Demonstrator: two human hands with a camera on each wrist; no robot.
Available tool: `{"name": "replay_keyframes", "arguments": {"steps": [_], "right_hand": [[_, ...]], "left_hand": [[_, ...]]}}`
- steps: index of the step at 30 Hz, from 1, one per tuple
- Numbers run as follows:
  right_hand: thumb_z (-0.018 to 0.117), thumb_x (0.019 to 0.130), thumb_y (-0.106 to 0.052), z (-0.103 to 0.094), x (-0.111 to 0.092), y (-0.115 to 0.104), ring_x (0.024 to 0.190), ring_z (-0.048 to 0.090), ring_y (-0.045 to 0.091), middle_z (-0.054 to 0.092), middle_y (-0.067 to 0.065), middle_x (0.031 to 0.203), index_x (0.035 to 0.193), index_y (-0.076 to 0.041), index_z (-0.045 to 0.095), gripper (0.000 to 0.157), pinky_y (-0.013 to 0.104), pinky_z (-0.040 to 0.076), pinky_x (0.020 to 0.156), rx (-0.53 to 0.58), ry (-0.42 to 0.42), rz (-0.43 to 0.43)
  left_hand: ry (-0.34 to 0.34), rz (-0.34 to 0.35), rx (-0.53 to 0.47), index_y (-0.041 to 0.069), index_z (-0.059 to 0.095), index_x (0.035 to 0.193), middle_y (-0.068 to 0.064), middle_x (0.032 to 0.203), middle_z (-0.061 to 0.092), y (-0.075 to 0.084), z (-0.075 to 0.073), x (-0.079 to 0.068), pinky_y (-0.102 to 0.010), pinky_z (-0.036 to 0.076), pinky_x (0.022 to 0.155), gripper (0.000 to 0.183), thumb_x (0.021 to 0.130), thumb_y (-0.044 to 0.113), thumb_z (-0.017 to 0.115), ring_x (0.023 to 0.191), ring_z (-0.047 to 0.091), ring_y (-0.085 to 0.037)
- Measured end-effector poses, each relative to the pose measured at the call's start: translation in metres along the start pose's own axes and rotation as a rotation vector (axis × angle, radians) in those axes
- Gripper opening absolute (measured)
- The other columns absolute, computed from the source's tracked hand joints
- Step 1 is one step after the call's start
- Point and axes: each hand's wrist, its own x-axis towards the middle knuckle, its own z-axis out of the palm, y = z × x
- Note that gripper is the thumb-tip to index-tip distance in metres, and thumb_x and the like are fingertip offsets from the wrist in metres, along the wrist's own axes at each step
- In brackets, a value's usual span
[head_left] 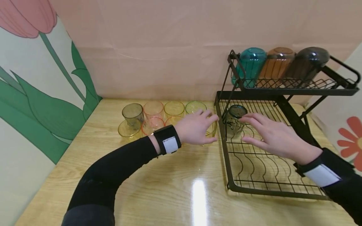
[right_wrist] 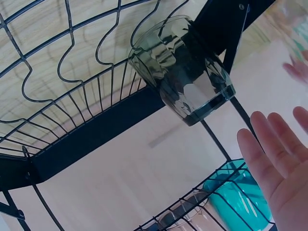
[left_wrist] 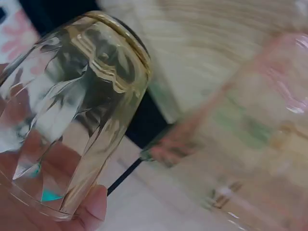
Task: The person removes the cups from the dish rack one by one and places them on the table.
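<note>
Fingers spread, my left hand (head_left: pixel 196 127) is at a pale yellowish glass (head_left: pixel 212 129) at the right end of the glasses on the table. In the left wrist view this faceted glass (left_wrist: pixel 86 115) looks large, with fingers visible through it and the thumb tip by its rim; whether they touch is unclear. My right hand (head_left: pixel 274 136) reaches over the rack with fingers extended and thumb apart. Just left of its fingertips a dark grey glass (head_left: pixel 236 121) stands upside down on the lower tier. The right wrist view shows a gap between that glass (right_wrist: pixel 183 72) and the fingers (right_wrist: pixel 269 159).
Several coloured glasses (head_left: pixel 153 110) stand in two rows left of the black two-tier rack (head_left: pixel 230 175). On its upper tier are a teal glass (head_left: pixel 251 64), an orange glass (head_left: pixel 278 64) and a dark glass (head_left: pixel 308 62). A pink backdrop (head_left: pixel 169 62) rises behind the wooden table (head_left: pixel 158 188).
</note>
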Motion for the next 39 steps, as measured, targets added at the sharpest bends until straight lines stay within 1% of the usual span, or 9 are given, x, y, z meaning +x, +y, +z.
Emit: {"name": "replay_keyframes", "arguments": {"steps": [2, 5, 10, 14, 21, 28, 33, 35, 39], "right_hand": [[0.059, 0.083, -0.048, 0.001, -0.001, -0.001, 0.062, 0.042, 0.004, 0.042, 0.001, 0.127, 0.131, -0.020, 0.041, 0.058, 0.021, 0.030, 0.040, -0.003, -0.004, 0.004], [0.059, 0.082, -0.047, 0.001, -0.002, -0.001, 0.063, 0.042, 0.005, 0.042, 0.001, 0.127, 0.131, -0.020, 0.042, 0.058, 0.021, 0.030, 0.041, -0.004, -0.007, 0.009], [0.057, 0.083, -0.050, 0.001, -0.004, -0.001, 0.059, 0.038, 0.002, 0.042, 0.000, 0.126, 0.131, -0.022, 0.041, 0.058, 0.021, 0.029, 0.040, -0.013, -0.008, 0.011], [0.057, 0.083, -0.050, -0.001, -0.004, -0.001, 0.058, 0.037, 0.001, 0.042, -0.001, 0.126, 0.132, -0.023, 0.041, 0.058, 0.021, 0.029, 0.040, -0.008, -0.005, 0.011], [0.056, 0.083, -0.051, -0.002, -0.004, -0.002, 0.059, 0.038, 0.002, 0.042, -0.003, 0.126, 0.131, -0.023, 0.042, 0.058, 0.022, 0.028, 0.038, -0.011, -0.015, 0.026], [0.056, 0.083, -0.052, -0.001, -0.005, -0.002, 0.061, 0.041, 0.003, 0.042, -0.003, 0.126, 0.130, -0.024, 0.041, 0.057, 0.022, 0.028, 0.038, -0.009, -0.010, 0.031], [0.057, 0.083, -0.051, 0.000, -0.006, -0.001, 0.062, 0.041, 0.004, 0.043, -0.002, 0.126, 0.130, -0.024, 0.042, 0.057, 0.021, 0.027, 0.038, -0.016, 0.000, 0.023], [0.057, 0.083, -0.051, 0.000, -0.006, -0.001, 0.063, 0.042, 0.004, 0.043, -0.001, 0.126, 0.130, -0.024, 0.042, 0.057, 0.021, 0.028, 0.038, -0.017, 0.000, 0.023], [0.057, 0.082, -0.051, 0.000, -0.007, -0.001, 0.067, 0.045, 0.006, 0.043, -0.001, 0.126, 0.130, -0.023, 0.042, 0.057, 0.021, 0.028, 0.039, -0.013, -0.001, 0.022]], "left_hand": [[-0.023, 0.028, 0.065, 0.020, 0.033, 0.136, -0.004, 0.126, 0.040, 0.000, 0.007, 0.002, -0.030, 0.045, 0.074, 0.070, 0.083, 0.064, 0.043, 0.109, 0.041, -0.021], [-0.033, 0.055, 0.105, 0.019, 0.035, 0.135, -0.003, 0.121, 0.041, -0.001, 0.018, 0.005, -0.027, 0.043, 0.063, 0.068, 0.083, 0.062, 0.045, 0.104, 0.042, -0.021], [-0.033, 0.074, 0.119, 0.020, 0.036, 0.130, -0.002, 0.113, 0.040, -0.004, 0.032, 0.010, -0.027, 0.042, 0.058, 0.064, 0.083, 0.062, 0.045, 0.097, 0.042, -0.019], [-0.045, 0.071, 0.119, 0.019, 0.035, 0.130, -0.002, 0.110, 0.041, -0.006, 0.038, 0.012, -0.027, 0.042, 0.060, 0.064, 0.083, 0.060, 0.048, 0.095, 0.041, -0.019], [-0.072, 0.057, 0.126, 0.019, 0.034, 0.127, -0.003, 0.109, 0.040, -0.007, 0.043, 0.012, -0.030, 0.043, 0.062, 0.063, 0.082, 0.061, 0.048, 0.096, 0.042, -0.021], [-0.080, 0.023, 0.107, 0.020, 0.034, 0.128, -0.003, 0.113, 0.040, -0.009, 0.048, 0.014, -0.030, 0.043, 0.065, 0.062, 0.083, 0.062, 0.045, 0.100, 0.042, -0.021], [-0.077, 0.012, 0.088, 0.019, 0.034, 0.128, -0.003, 0.115, 0.040, -0.009, 0.050, 0.015, -0.030, 0.043, 0.066, 0.062, 0.084, 0.060, 0.047, 0.102, 0.042, -0.021], [-0.066, 0.019, 0.119, 0.019, 0.035, 0.130, -0.003, 0.118, 0.041, -0.009, 0.050, 0.015, -0.032, 0.044, 0.070, 0.063, 0.083, 0.061, 0.046, 0.105, 0.043, -0.021], [-0.031, 0.045, 0.231, 0.019, 0.036, 0.133, -0.003, 0.123, 0.044, -0.009, 0.050, 0.016, -0.039, 0.043, 0.082, 0.067, 0.084, 0.064, 0.042, 0.112, 0.042, -0.021]]}}
